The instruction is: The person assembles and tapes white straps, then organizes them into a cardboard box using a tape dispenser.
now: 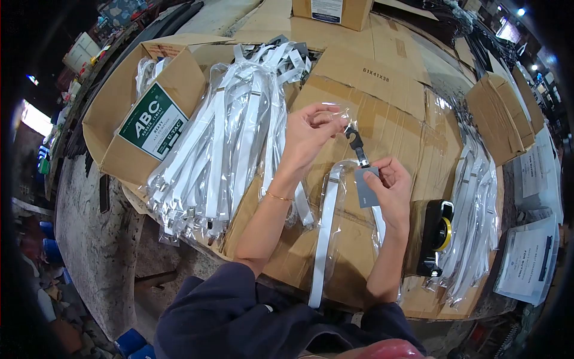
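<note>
My left hand (312, 133) is closed, pinching a bit of clear plastic (338, 109) beside the top of a black plastic hook (353, 139). Between thumb and fingers of my right hand (390, 188) is a grey card tag (366, 188), just below the hook. Under both hands, a white strap (324, 233) in a clear sleeve loops over the cardboard and runs down toward my body. Its other side is partly hidden by my right hand and the tag.
Many sleeved white straps (239, 137) lie piled at left, beside an open carton (107, 134) with a green label. A black tape dispenser (435, 238) stands at right, next to another strap pile (472, 209). Flattened cardboard (382, 84) covers the table; a small open box (499, 116) sits far right.
</note>
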Available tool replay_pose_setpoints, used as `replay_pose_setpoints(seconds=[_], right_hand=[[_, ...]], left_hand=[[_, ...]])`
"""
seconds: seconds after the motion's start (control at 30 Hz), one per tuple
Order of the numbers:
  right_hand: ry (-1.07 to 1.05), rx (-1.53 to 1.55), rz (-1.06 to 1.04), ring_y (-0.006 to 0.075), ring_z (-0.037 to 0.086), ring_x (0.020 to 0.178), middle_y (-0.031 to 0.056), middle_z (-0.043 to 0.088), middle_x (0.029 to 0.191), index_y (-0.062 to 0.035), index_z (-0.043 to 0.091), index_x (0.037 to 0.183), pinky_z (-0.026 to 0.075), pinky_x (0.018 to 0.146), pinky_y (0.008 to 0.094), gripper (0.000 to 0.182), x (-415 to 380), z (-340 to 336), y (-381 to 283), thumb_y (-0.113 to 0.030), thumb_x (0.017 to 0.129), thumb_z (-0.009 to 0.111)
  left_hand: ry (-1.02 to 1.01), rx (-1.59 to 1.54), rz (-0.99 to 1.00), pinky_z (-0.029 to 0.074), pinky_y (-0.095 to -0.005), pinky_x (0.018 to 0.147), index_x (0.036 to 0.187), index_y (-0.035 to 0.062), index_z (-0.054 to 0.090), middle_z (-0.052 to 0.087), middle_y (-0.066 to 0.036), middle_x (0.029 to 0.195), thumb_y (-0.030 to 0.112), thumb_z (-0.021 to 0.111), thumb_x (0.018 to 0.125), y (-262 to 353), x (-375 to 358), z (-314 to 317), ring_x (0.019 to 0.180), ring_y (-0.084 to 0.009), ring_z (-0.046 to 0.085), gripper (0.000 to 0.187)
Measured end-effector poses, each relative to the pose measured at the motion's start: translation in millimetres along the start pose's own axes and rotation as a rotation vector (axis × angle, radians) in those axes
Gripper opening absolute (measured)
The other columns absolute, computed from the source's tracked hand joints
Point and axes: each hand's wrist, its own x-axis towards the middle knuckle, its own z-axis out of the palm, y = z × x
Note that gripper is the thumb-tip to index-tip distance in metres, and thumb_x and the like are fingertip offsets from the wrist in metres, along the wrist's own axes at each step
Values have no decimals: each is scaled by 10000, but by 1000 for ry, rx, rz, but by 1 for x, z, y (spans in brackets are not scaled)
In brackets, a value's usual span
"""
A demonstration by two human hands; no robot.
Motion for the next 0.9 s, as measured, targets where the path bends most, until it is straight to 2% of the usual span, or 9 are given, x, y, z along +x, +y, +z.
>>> replay_pose_setpoints(seconds=[0.27, 0.47, 0.63, 0.77, 0.9], right_hand=[[50, -33, -21, 74, 577, 702, 25, 617, 803, -17, 526, 859, 451, 607, 208, 125, -1, 1, -2, -9, 800, 636], [33, 2, -52, 60, 566, 690, 21, 617, 801, -13, 536, 875, 444, 591, 194, 115, 0, 3, -1, -2, 808, 628], [61, 7, -34, 57, 566, 694, 21, 621, 800, -8, 550, 881, 448, 602, 195, 104, 0, 8, -2, -3, 812, 628], [137, 86, -30, 62, 572, 703, 30, 633, 830, -5, 563, 907, 448, 611, 195, 111, 2, 14, -1, -5, 819, 631], [206, 137, -92, 70, 581, 717, 42, 641, 853, 0, 572, 923, 451, 628, 191, 130, 7, 16, 6, 4, 814, 641]], left_hand=[[30, -35, -44, 489, -233, 648, 1000, -60, 565, 650, -75, 740, 32, 700, 773, 0, -4, 4, 662, -115, 613, 281], [37, 2, 5, 500, -246, 671, 996, -43, 553, 661, -86, 775, 28, 684, 786, -3, -1, 3, 693, -126, 630, 258], [-168, -25, -69, 501, -259, 709, 1044, -22, 545, 669, -92, 830, 0, 658, 797, -5, -2, 3, 747, -135, 633, 273], [-250, -84, -145, 501, -263, 724, 1077, -15, 540, 669, -96, 858, -7, 656, 793, -5, -5, 4, 763, -131, 631, 307], [-296, 62, -155, 502, -272, 740, 1067, -10, 542, 665, -100, 872, 13, 654, 802, -7, -7, 10, 765, -129, 629, 288]])
